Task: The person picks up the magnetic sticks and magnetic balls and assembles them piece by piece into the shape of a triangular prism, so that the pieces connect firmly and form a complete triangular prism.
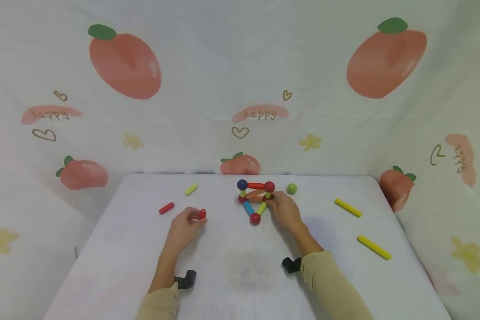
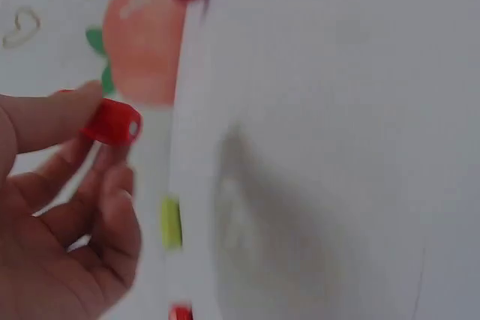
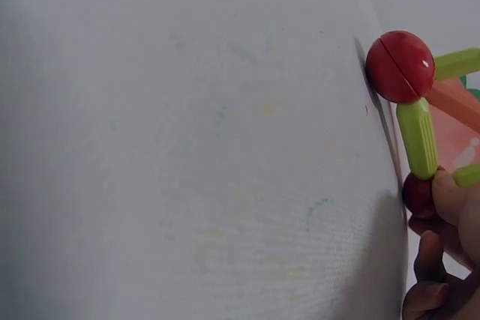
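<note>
My left hand (image 1: pixel 185 229) pinches a short red rod (image 2: pixel 114 122) between thumb and fingers, held to the left of a built frame of balls and rods. A dark blue ball (image 1: pixel 242 184) and a red ball (image 1: pixel 269 186), joined by a red rod (image 1: pixel 256 186), form the frame's top. Below run orange rods (image 1: pixel 256 198), a blue rod (image 1: pixel 249 209) and a yellow-green rod (image 3: pixel 417 140), with a red ball (image 1: pixel 255 218) nearest me. At the frame's lower right corner, my right hand (image 1: pixel 286 211) grips a dark red ball (image 3: pixel 418 194), partly hidden by the fingers.
Behind the right hand lies a green ball (image 1: pixel 291 188). Two long yellow rods (image 1: pixel 348 207) rest on the table's right side. Toward the left are a red rod (image 1: pixel 166 208) and a yellow-green rod (image 1: pixel 191 190). A printed cloth (image 1: pixel 192 133) hangs behind the white table (image 1: pixel 116 249).
</note>
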The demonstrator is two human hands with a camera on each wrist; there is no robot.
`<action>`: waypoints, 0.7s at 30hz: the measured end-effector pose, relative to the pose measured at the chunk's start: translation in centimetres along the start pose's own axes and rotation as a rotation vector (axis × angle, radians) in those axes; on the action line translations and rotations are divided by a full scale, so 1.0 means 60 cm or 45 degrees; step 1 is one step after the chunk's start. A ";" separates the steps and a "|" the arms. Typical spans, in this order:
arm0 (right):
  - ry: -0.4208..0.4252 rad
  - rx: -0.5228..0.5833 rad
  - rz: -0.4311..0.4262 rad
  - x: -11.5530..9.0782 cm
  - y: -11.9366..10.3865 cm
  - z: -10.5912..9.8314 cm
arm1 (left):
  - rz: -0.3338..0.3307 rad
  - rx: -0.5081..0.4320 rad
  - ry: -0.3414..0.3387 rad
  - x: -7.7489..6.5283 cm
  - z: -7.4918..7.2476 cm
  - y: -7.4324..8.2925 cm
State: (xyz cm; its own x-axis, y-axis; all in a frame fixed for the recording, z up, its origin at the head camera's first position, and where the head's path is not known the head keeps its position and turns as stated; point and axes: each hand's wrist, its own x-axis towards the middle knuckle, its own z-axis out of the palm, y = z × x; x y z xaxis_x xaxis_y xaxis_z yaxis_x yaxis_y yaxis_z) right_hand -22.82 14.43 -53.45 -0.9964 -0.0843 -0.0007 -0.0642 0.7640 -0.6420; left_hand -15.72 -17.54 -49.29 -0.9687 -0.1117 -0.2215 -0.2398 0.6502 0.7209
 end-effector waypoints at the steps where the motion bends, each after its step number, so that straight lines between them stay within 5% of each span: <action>1: -0.003 -0.004 -0.005 0.002 0.000 0.000 | 0.029 -0.049 -0.002 0.002 0.013 0.013; 10: -0.027 0.003 -0.021 0.013 -0.003 -0.003 | 0.332 -0.226 -0.017 0.017 0.134 0.112; 21: -0.021 -0.016 -0.031 0.015 -0.003 -0.004 | 0.358 -0.158 -0.075 0.027 0.186 0.126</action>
State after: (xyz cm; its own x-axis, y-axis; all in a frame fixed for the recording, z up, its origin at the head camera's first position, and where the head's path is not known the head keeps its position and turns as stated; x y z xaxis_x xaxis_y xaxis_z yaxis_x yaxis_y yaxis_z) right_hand -23.72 14.35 -53.17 -0.9935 -0.1135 0.0017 -0.0891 0.7696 -0.6323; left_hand -18.41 -4.39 -51.53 -0.9937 0.1057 -0.0375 0.0273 0.5525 0.8330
